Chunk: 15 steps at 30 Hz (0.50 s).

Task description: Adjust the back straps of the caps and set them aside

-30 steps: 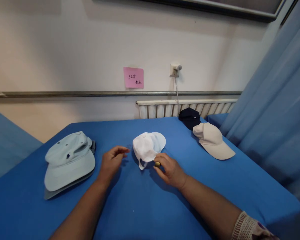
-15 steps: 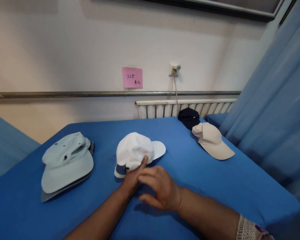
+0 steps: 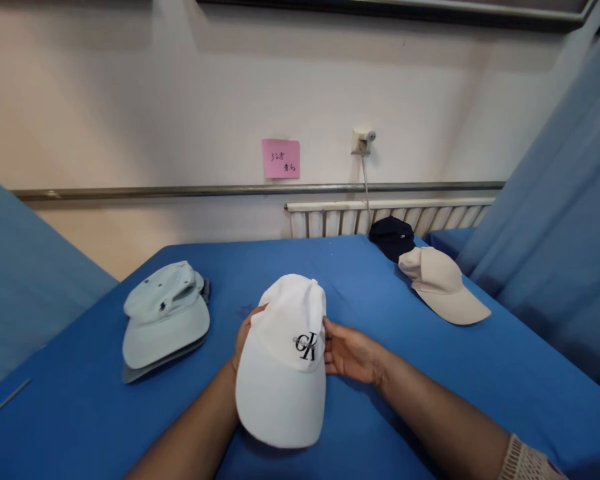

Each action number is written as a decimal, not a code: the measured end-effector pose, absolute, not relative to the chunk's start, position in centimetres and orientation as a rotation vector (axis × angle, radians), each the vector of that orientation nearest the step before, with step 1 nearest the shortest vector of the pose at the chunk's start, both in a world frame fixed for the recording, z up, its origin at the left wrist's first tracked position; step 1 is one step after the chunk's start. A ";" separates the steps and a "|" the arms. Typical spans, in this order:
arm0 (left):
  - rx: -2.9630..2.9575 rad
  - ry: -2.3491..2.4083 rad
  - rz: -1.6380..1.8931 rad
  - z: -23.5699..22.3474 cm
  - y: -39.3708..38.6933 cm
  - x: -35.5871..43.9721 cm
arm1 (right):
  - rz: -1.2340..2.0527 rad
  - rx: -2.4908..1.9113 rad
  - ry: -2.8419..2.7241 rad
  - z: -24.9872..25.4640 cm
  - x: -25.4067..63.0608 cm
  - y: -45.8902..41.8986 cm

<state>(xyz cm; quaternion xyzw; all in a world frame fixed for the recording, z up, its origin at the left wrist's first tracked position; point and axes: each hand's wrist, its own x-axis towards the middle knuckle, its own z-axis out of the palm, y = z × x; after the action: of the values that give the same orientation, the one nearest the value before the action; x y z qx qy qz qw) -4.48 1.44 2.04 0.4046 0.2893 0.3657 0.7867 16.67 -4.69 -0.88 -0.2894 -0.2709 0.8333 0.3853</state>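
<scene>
A white baseball cap (image 3: 283, 393) with black letters on its front is between my hands, its brim toward me. My left hand (image 3: 244, 332) grips the cap's left side, thumb over the crown and the other fingers hidden behind it. On the opposite side, my right hand (image 3: 353, 352) holds the edge of the crown, its fingertips partly out of sight. To the left lies a pale blue cap (image 3: 167, 333) with a small dark emblem, stacked on a darker one that shows only at its edges.
A blue-covered table (image 3: 380, 427) carries the caps. At its far right are a navy cap (image 3: 393, 237) and a beige cap (image 3: 443, 283), touching. Behind stand a radiator (image 3: 330, 223) and a rail (image 3: 180, 192). Blue curtains (image 3: 555, 220) hang on both sides.
The white cap has turned so its brim points toward me instead of right. My right hand has moved from above my left wrist to the cap's right side. The view has shifted left.
</scene>
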 end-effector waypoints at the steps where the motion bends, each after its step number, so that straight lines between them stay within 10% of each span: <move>1: 0.816 0.635 0.728 2.4 1.1 -4.2 | 2.120 -0.711 -0.672 -1.1 16.4 -4.8; 15: 0.763 1.082 1.271 7.4 -2.6 -6.5 | 1.308 -0.967 -0.580 -2.8 16.7 -2.4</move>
<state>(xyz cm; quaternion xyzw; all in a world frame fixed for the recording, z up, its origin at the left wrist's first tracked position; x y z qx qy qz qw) -6.53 -2.65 7.38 0.3303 0.4682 0.5498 0.6078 16.68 -2.36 -2.82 -0.4256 -0.2552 0.5756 0.6500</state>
